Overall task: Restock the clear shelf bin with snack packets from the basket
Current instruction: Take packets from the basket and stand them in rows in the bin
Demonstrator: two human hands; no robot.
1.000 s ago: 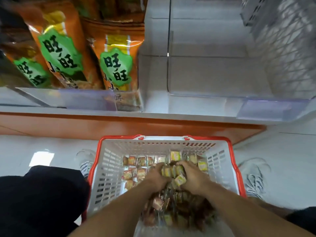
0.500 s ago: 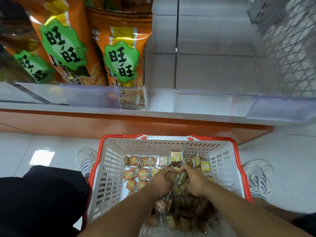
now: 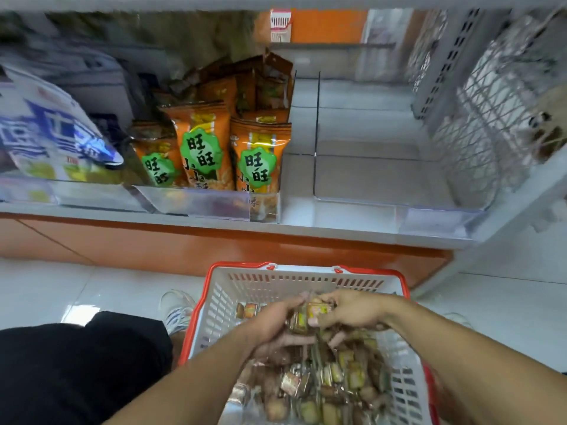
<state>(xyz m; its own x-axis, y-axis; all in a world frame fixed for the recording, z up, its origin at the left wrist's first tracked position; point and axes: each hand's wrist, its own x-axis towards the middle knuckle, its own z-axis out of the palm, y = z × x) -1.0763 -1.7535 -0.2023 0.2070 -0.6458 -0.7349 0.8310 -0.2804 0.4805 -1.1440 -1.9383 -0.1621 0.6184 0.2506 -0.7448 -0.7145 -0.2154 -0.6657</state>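
Head view shows the clear shelf bin (image 3: 380,182) bare on the shelf (image 3: 337,228), above the basket (image 3: 306,280) on the floor, where left hand (image 3: 276,329) and right hand (image 3: 352,311) cup a bunch of snack packets (image 3: 306,317) together, probably so none spill when lifted.

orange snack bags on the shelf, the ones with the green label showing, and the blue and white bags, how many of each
orange bags with a green label: 3
blue and white bags: 1
total: 4
More orange bags stand behind, too hidden to count.
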